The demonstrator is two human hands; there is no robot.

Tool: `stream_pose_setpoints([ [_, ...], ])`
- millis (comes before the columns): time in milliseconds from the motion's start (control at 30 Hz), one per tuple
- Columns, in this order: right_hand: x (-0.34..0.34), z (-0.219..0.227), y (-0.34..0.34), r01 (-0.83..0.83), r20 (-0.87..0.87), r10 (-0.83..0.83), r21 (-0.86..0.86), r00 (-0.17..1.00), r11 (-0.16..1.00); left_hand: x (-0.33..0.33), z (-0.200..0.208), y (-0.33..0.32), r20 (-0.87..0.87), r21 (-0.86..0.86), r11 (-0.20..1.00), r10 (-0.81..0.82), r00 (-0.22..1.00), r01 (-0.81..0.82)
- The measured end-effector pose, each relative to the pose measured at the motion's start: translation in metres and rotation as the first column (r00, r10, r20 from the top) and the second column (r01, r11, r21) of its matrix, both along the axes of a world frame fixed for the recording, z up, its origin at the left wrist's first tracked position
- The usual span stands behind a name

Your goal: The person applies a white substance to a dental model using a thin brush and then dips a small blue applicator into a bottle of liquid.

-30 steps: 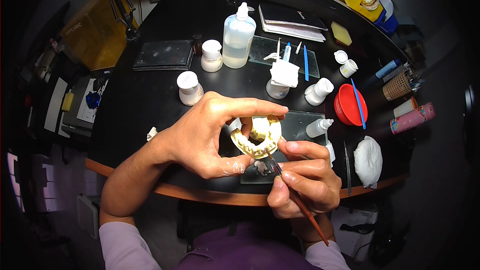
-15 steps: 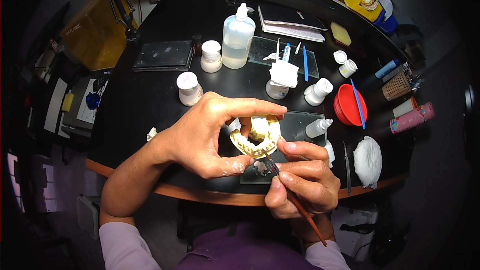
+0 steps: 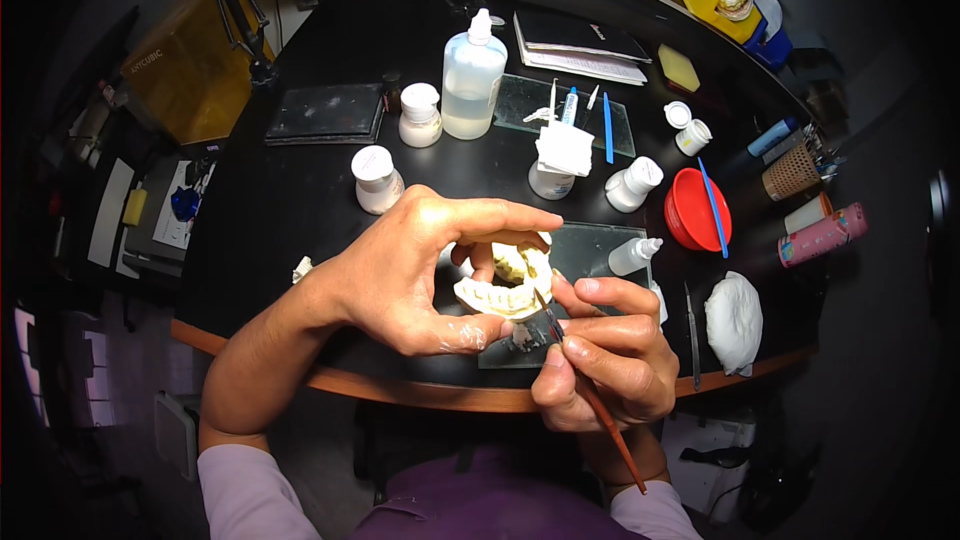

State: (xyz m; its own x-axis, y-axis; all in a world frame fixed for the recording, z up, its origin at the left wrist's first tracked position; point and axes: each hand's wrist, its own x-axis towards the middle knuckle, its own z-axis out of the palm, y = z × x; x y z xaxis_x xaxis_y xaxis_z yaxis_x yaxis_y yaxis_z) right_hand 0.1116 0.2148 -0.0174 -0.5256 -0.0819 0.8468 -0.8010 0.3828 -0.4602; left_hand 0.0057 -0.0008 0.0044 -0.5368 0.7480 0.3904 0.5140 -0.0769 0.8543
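Note:
My left hand (image 3: 410, 275) grips a cream-coloured dental model (image 3: 493, 299), an arch of teeth, between thumb and fingers above the desk's front part. White smears mark that thumb. In my right hand (image 3: 620, 360) is a thin brush (image 3: 603, 418) with a reddish-brown handle, pinched like a pen. Its dark tip meets the right side of the tooth arch, and the handle's end slants down toward me. Below both hands lies a glass slab (image 3: 590, 240), with a patch of pinkish paste (image 3: 524, 337) on it. A small dropper bottle (image 3: 634, 256) stands on its right part.
Behind my hands stand white-capped jars (image 3: 377, 180), a large clear bottle (image 3: 472, 80) and a tissue-topped container (image 3: 552, 180). To the right are a red bowl (image 3: 690, 215) with a blue stick, a metal instrument (image 3: 692, 335) and a white cloth wad (image 3: 733, 325).
The dental model has tilted in my left hand, so its front teeth face me more. The brush tip has shifted slightly up and right along the arch.

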Motion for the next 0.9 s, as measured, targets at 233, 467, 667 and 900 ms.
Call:
stream_pose_setpoints([
  [233, -0.001, -0.001, 0.000, -0.007, -0.013, 0.007, 0.008, 1.000, 1.000, -0.001, 0.004, 0.000, -0.026, -0.024, 1.000, 0.013, 1.000, -0.013],
  [467, -0.001, -0.003, 0.000, -0.003, -0.017, 0.003, -0.014, 1.000, 1.000, -0.001, 0.005, 0.000, -0.043, -0.021, 1.000, 0.008, 0.999, -0.009],
  [667, 0.006, -0.001, 0.001, 0.002, 0.006, -0.002, -0.017, 1.000, 1.000, 0.001, 0.003, 0.001, -0.064, -0.012, 1.000, 0.004, 0.998, -0.005],
  [900, 0.010, 0.007, 0.014, 0.049, 0.005, -0.049, -0.078, 0.999, 0.996, -0.005, -0.001, 0.002, -0.076, -0.026, 0.999, 0.017, 0.997, -0.019],
])
